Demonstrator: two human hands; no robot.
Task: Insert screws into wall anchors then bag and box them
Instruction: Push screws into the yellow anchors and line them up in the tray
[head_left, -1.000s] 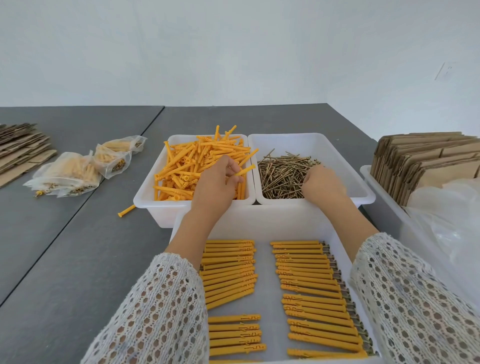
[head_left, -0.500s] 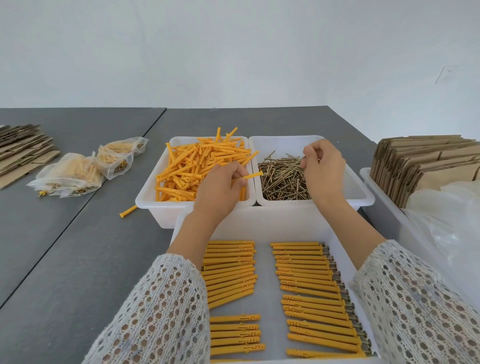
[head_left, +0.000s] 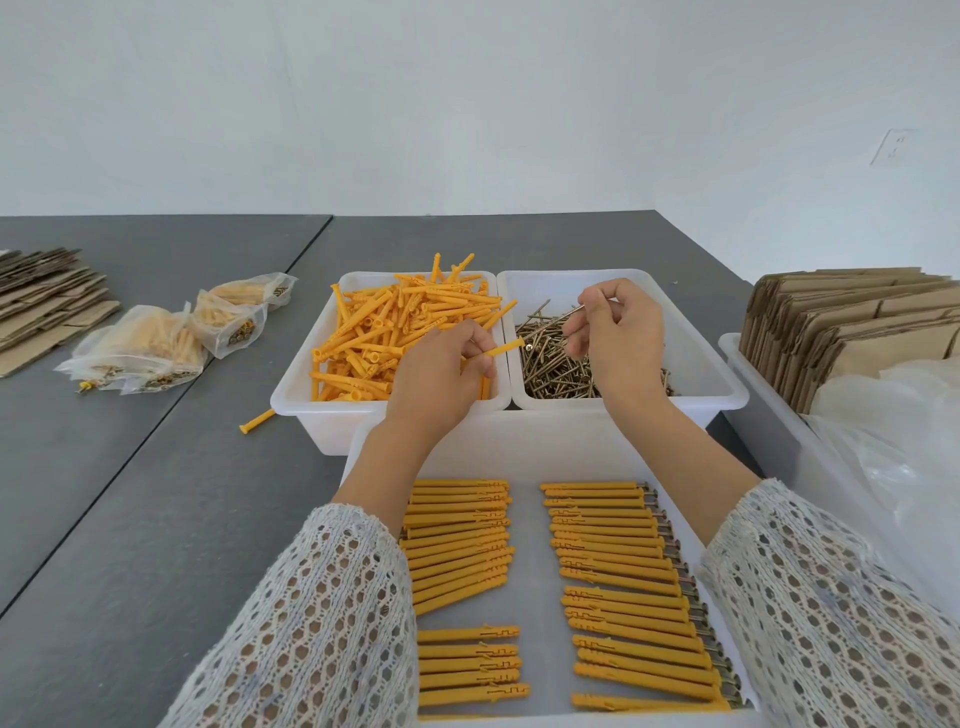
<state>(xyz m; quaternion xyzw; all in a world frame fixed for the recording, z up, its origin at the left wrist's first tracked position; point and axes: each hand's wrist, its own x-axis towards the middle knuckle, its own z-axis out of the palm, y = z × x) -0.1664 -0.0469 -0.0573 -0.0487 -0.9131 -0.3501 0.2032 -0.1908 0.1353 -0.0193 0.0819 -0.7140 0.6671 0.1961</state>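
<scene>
Orange anchor (head_left: 501, 347): light ribbed plastic, stiff with a little give; pinched in the left hand (head_left: 441, 371) over the seam between the two bins, best held mid-shaft so the mouth stays free.
Anchor axis: roughly level, open collar toward 3 o'clock, tail hidden in the fingers.
Screw (head_left: 574, 312): thin metal, rigid, light, likely slippery and sharp-tipped; pinched by the right hand (head_left: 618, 332) above the screw bin (head_left: 696, 312).
Screw axis: which end leads I cannot tell; it seems to slant toward 8 o'clock, at the anchor.
Hands: both curled closed on their parts, near each other, not touching.
Anchor bin (head_left: 291, 395): at 9 o'clock of the screw bin.
Finished pairs (head_left: 613, 571): two rows in the near tray (head_left: 530, 457), at 6 o'clock.
</scene>
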